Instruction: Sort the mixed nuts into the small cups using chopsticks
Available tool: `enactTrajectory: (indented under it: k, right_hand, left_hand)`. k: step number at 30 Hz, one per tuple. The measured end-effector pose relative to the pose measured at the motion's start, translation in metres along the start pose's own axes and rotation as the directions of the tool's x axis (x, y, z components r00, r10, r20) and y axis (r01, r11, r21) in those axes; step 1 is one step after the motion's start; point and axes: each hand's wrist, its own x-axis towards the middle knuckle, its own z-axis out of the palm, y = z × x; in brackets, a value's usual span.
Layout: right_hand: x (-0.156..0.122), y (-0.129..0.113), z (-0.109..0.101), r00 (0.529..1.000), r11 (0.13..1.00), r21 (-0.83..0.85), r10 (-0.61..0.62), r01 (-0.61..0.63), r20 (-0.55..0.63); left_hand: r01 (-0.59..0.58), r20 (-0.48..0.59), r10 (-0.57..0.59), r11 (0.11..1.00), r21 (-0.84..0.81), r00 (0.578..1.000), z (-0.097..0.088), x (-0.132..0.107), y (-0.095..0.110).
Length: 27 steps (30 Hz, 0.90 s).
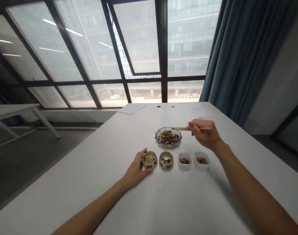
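Gripping chopsticks in the right hand, with hard-to-discern tips at the far glass bowl; clasping, partly covering, the leftmost ceramic bowl with the left hand.

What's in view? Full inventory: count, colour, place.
Glass bowl: one, clear, mid-table
Mixed pieces: many, brown and pale, in bowl
Round lettered cups: two, beige, nearer row, left
Square cups: two, white, same row, right
Cup contents: four portions, pale to dark brown, one per cup
Chopsticks: apparent pair, yellowish, tips over bowl
Papers: two lots, white, table's far corners
Small items: two, dark, table's far end
Tables: two, white, front and left
Windows: several panes, dark-framed, ahead
Curtain: one, blue, right
Floor: one, grey, left
Left hand: one, bare, gripping leftmost cup
Right hand: one, bare, holding chopsticks
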Motion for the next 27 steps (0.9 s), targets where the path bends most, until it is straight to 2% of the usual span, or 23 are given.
enactTrajectory:
  k: [3,6,10,13,19,23,27]
  right_hand:
    - [-0.004,-0.031,-0.029,0.996,0.997,-0.027,-0.075,0.076,0.055]
    - [-0.012,-0.058,-0.049,0.969,0.994,-0.028,-0.097,0.107,0.229]
    - [-0.021,-0.073,-0.050,0.904,0.996,-0.017,-0.071,0.086,0.422]
    - [-0.021,-0.068,-0.042,0.878,1.000,0.010,-0.023,0.021,0.478]
    - [-0.014,-0.054,-0.047,0.859,0.980,0.108,0.091,-0.167,0.504]
    - [-0.011,-0.049,-0.051,0.920,0.979,0.117,0.111,-0.166,0.377]
    - [-0.006,-0.032,-0.036,0.949,0.967,0.158,0.152,-0.201,0.276]
  left_hand:
    - [-0.005,0.010,0.005,1.000,0.006,1.000,0.000,0.000,0.000]
    - [0.006,0.025,-0.006,1.000,0.003,1.000,0.000,0.000,-0.001]
    - [0.023,0.027,-0.023,1.000,-0.011,0.999,0.001,0.000,-0.004]
    - [0.039,0.018,-0.039,0.999,-0.008,0.999,0.001,0.000,-0.004]
    - [0.045,0.024,-0.045,0.999,0.012,0.999,0.001,-0.001,-0.002]
    - [0.042,0.035,-0.043,0.999,0.020,0.998,0.000,0.000,-0.001]
    - [0.037,0.023,-0.038,0.998,0.045,0.999,0.000,0.000,0.001]
